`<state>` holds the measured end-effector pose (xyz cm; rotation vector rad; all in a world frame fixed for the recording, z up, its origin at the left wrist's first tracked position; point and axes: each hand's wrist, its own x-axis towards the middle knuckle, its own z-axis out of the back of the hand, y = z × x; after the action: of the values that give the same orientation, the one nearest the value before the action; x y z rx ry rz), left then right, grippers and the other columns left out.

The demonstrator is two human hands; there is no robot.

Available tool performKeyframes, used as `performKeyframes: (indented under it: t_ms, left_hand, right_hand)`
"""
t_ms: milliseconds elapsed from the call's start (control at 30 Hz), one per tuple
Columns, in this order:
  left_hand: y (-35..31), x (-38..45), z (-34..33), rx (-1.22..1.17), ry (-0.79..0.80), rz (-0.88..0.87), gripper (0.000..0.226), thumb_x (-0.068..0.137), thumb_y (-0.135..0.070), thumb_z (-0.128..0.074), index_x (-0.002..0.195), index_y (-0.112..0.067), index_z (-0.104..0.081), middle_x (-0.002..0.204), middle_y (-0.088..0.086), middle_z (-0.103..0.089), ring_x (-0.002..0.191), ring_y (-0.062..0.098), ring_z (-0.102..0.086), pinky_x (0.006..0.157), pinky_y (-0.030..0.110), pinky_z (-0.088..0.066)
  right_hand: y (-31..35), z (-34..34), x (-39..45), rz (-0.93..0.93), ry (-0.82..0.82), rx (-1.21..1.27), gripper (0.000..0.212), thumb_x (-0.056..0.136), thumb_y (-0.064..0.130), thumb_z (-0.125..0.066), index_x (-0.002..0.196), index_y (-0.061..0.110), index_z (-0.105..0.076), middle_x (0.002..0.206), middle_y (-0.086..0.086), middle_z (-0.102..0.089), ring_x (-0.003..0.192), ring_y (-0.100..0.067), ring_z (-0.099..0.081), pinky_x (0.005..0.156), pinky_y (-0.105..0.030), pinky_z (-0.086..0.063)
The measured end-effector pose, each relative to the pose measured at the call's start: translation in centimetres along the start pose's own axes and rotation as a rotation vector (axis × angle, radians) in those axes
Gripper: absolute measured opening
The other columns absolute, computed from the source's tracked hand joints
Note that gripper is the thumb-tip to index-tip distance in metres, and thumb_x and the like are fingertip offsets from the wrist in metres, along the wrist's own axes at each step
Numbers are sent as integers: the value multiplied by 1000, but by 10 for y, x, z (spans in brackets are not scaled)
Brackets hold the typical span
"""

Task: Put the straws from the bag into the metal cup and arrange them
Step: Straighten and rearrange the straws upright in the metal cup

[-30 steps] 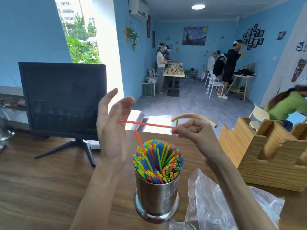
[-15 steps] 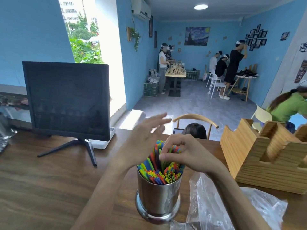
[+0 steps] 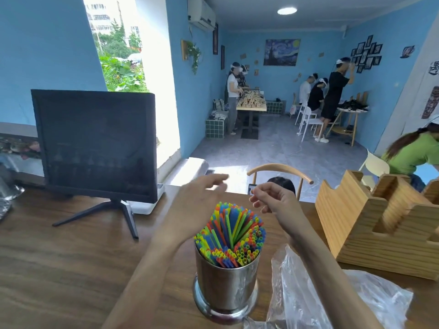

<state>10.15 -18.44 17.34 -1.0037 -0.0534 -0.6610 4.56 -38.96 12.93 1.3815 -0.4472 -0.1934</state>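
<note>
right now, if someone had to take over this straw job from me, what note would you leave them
Left hand: open, fingers spread, above and behind the straws, holding nothing.
Right hand: fingers loosely curled, no grip on anything, above the cup's far right.
Straws: a full bundle standing in the metal cup on the table.
Bag: lies right of the cup; no straws visible in it.
Done: straws are in the cup.
Left: probably only evening out the tops, which fan unevenly.

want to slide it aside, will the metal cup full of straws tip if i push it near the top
Possibly: the metal cup is tall on a narrow flared base, and the straws stand above its rim. Pushing low looks safer. Its polished wall may slip in a hand.
</note>
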Motion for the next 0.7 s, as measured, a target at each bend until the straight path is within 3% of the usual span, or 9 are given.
performKeyframes:
  t_ms: [67, 167, 267, 433, 533, 600, 667, 700]
  left_hand:
    - [10, 12, 1, 145, -17, 100, 28, 103, -43, -49, 120, -34, -70, 115, -11, -70, 96, -2, -60, 78, 19, -45]
    - [23, 22, -2, 197, 238, 214, 37, 102, -51, -49, 97, -22, -72, 98, -4, -71, 89, 14, -65, 77, 29, -49]
    - [27, 25, -9, 208, 313, 202, 41, 100, -51, -53, 92, -18, -75, 95, 7, -75, 89, 24, -70, 83, 39, -56]
    - [25, 27, -9, 156, 225, 189, 18, 95, -40, -67, 95, -25, -77, 93, -6, -74, 81, 3, -64, 57, 5, -43]
    - [22, 25, -10, 106, 161, 169, 10, 92, -40, -70, 88, -33, -76, 90, -15, -73, 86, 0, -65, 63, 10, -42]
    - [16, 24, -7, 35, 29, 115, 10, 92, -41, -70, 88, -36, -77, 90, -20, -75, 89, -2, -66, 71, 15, -46]
    - [5, 22, -2, -80, -131, -28, 9, 94, -37, -69, 92, -37, -78, 93, -24, -75, 92, -2, -67, 79, 19, -50]
    - [-5, 19, 2, -136, -196, -114, 10, 95, -33, -67, 95, -37, -77, 93, -23, -75, 91, -2, -68, 79, 19, -50]
  right_hand:
    - [-3, -2, -1, 8, 8, -36, 14, 98, 29, -66, 96, 18, -74, 85, 2, -76, 77, -4, -67, 73, -23, -53]
    - [-7, -7, -3, 18, 34, -66, 12, 98, 28, -66, 93, 20, -74, 85, 3, -76, 78, -5, -69, 73, -23, -54]
    - [-9, -10, -5, 23, 47, -85, 13, 97, 31, -67, 92, 21, -73, 86, 4, -76, 81, -4, -69, 75, -24, -54]
    - [-11, -10, -7, 25, 53, -118, 14, 97, 33, -66, 91, 23, -73, 86, 6, -75, 86, -5, -70, 75, -20, -55]
    - [-8, -12, -10, 40, 45, -129, 13, 97, 32, -67, 90, 23, -73, 86, 7, -75, 88, -6, -70, 71, -16, -55]
    - [-3, -14, -12, 73, 35, -160, 9, 96, 33, -68, 91, 27, -72, 89, 13, -74, 90, -2, -69, 72, -13, -52]
    - [4, -16, -14, 134, 41, -213, 9, 95, 39, -68, 103, 36, -71, 98, 23, -72, 98, 6, -64, 79, -11, -49]
    - [8, -18, -15, 174, 71, -242, 19, 96, 43, -66, 114, 40, -69, 109, 26, -70, 107, 8, -61, 87, -13, -48]
